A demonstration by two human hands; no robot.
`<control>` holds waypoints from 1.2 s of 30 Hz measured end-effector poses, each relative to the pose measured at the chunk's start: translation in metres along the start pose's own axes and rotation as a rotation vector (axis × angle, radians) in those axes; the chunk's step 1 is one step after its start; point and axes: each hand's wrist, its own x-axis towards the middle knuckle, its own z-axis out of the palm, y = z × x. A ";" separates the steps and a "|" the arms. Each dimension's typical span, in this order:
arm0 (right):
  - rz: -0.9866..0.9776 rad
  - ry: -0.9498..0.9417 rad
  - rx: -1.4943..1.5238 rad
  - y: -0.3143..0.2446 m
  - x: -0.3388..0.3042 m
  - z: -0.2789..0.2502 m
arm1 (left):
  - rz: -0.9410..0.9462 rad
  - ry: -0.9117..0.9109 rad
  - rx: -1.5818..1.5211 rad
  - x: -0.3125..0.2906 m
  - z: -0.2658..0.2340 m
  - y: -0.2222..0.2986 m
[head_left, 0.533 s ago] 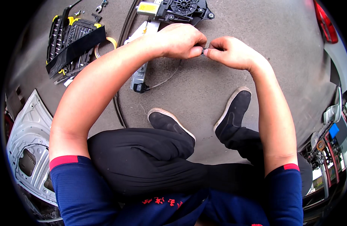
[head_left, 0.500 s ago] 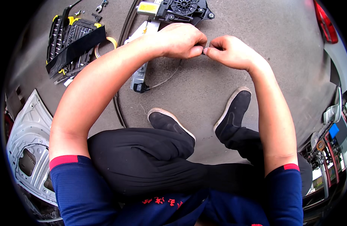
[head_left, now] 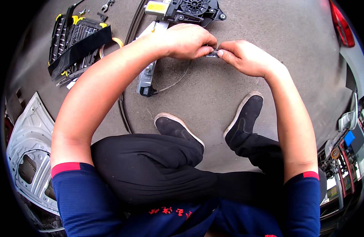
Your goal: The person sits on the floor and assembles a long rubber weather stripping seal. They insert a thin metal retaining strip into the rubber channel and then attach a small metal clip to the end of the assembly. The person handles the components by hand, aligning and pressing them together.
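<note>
In front of me, above the floor, a small dark strip-like piece (head_left: 212, 53) with a shiny edge spans the gap between my hands; its exact kind is too small to tell. My left hand (head_left: 190, 41) pinches one end with the fingers curled. The other end sits between the thumb and fingers of my right hand (head_left: 245, 57). Beneath and beyond my left hand lies a car window regulator (head_left: 194, 10), with a black motor housing and a metal rail (head_left: 144, 79). My left forearm covers part of that rail. A thin cable (head_left: 176, 81) curves from the rail's end.
To the left an open black-and-yellow tool case (head_left: 81, 37) lies under a black strip (head_left: 77, 53), near a roll of tape (head_left: 118, 42). A wrench (head_left: 106, 5) is beyond. A silver car panel (head_left: 35, 134) lies lower left; a car's red tail light (head_left: 342, 25) shows at right.
My right hand has shifted slightly right and nearer, widening the gap between my hands. More of the small dark strip-like piece now shows.
</note>
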 end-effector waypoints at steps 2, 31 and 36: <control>-0.011 -0.017 0.114 0.002 -0.004 -0.003 | 0.002 0.014 -0.010 -0.001 0.001 -0.001; 0.020 0.042 0.061 0.009 0.005 -0.002 | -0.026 0.031 -0.102 0.008 0.002 -0.003; 0.096 -0.095 0.319 0.017 0.003 -0.007 | -0.022 0.072 -0.117 0.006 0.004 -0.001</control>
